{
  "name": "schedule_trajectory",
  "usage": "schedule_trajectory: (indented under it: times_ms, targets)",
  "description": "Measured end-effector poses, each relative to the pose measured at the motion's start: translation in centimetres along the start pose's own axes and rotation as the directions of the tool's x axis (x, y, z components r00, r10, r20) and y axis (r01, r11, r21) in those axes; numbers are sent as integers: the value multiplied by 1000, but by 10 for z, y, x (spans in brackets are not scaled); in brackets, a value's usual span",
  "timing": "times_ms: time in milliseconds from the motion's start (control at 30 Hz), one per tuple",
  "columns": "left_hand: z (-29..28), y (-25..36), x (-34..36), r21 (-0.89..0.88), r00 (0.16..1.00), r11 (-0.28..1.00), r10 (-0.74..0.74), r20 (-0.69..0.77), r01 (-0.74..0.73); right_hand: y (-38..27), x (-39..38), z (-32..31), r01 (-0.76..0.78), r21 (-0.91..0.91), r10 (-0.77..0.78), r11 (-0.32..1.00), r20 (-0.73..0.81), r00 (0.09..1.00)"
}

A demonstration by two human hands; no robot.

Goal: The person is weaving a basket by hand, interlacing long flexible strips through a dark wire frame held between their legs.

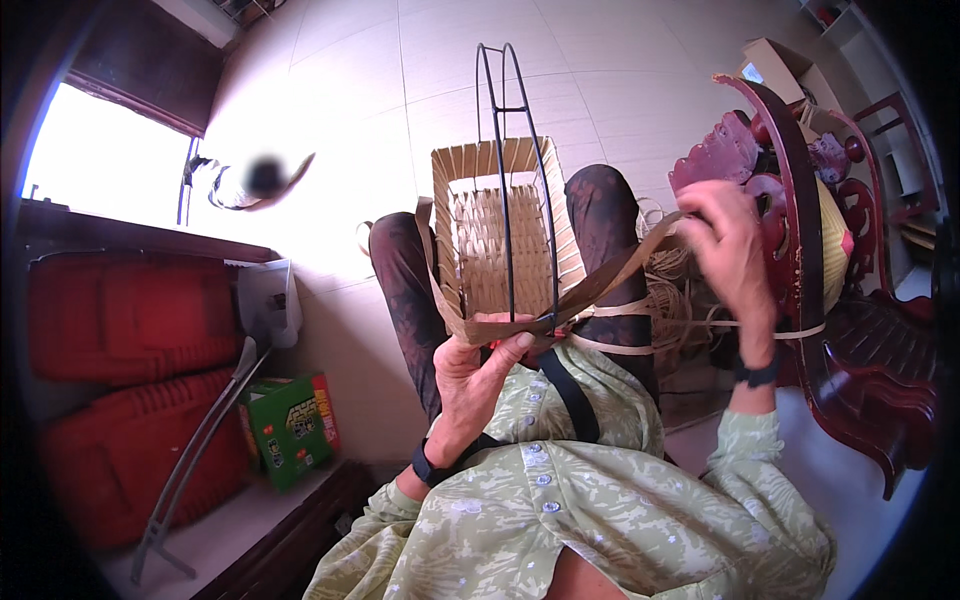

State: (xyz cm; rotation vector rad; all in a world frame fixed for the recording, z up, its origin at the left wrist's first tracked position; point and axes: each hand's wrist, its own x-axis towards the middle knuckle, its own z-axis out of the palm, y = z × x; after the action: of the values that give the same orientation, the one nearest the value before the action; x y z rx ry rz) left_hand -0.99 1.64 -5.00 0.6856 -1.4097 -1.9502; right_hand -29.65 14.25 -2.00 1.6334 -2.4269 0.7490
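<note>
A pale woven rectangular basket (567, 225) rests on my lap between my knees. Standing up through it is a black wire handle (510, 108) with a short crossbar. My left hand (472, 378) pinches the basket's near rim, thumb on top, where a flat brown strip (625, 268) runs along the edge. Off to the right, my raised right hand (725, 245) closes its fingers on the strip's other end, which stretches up from the rim. The right hand is a little blurred, and its fingertips partly hide that end.
Beside my right knee lies a bundle of tan strips (672, 305), next to a carved dark red wooden chair (800, 200). Red plastic containers (130, 320) and a green box (290, 430) stand at left. A person (235, 185) is farther off; a cardboard box (775, 70) sits far right.
</note>
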Motion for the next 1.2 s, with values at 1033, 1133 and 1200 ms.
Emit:
schedule_trajectory:
  times_ms: [1033, 1133, 1200]
  targets:
    - [-1, 0, 1, -107, 999, 993, -45, 25, 48, -102, -19, 30, 213, 487, -320, 847, 148, 936]
    - [0, -2, 1, -119, 997, 990, -77, 0, 76, -43, -21, 22, 177, 227, -209, 958, 129, 969]
    - [0, -4, 1, -170, 992, 978, -123, 22, 124, 19, -23, 9, -13, 13, 13, 1000, -6, 1000]
